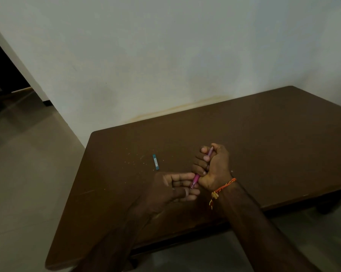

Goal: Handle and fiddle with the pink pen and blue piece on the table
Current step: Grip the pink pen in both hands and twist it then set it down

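The pink pen (202, 166) is gripped in the closed fist of the right hand (212, 165), its barrel slanted so that the upper end shows above the curled fingers and the tip end points down toward the person. The tip end is met by the left hand (177, 188), whose fingers are partly curled with the fingertips (192, 176) pinched at or just beside the tip; whether they actually hold it cannot be told. The blue piece (155, 161) is seen lying flat on the brown counter (273, 144), apart from both hands, to their left. Pale specks (135, 160) are scattered just beside it. An orange thread bracelet (223, 187) is worn on the right wrist.
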